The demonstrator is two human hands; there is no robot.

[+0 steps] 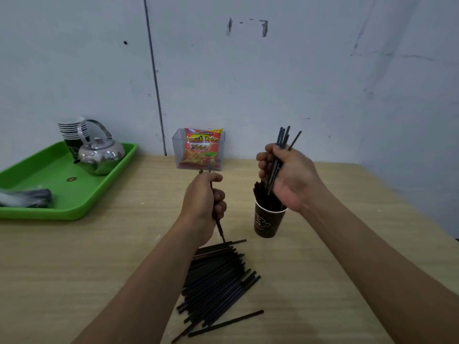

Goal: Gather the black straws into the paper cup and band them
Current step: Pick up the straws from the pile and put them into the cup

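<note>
A heap of black straws (pixel 218 281) lies on the wooden table (pixel 99 256) near its front. A dark paper cup (pixel 267 223) stands upright to the right of centre with several black straws in it. My right hand (pixel 288 175) is above the cup, closed around a bunch of black straws (pixel 283 140) that stick up past my fingers and reach down into the cup. My left hand (pixel 203 202) is left of the cup, above the heap, closed on a few black straws held nearly upright.
At the back left sits a green tray (pixel 49 184) with a metal kettle (pixel 101 155), a stack of paper cups (pixel 72 132) and a plastic-wrapped bundle (pixel 27 198). A clear box with a snack packet (pixel 202 150) stands against the wall.
</note>
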